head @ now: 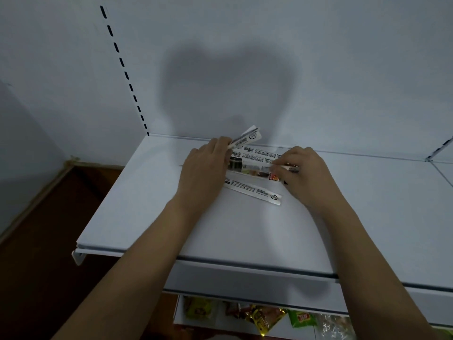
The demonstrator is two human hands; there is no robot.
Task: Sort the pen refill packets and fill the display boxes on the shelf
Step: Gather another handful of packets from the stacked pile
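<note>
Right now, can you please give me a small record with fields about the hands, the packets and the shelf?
left hand: left hand holds a raised packet, tilted up off the shelf
right hand: right hand pinches the end of a packet in the pile
loose packet: lone packet lies flat, nearest the person, untouched
surface: white shelf
display boxes: none in view
below: snack bags on a lower level

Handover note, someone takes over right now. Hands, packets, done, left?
Left hand grips one packet, its end tilted up off the white shelf.
Right hand pinches the end of a packet in the loose pile at the back of the shelf.
Another single packet lies nearer.
No display boxes in view, so no filling shows. Left: sorting and boxing.
</note>
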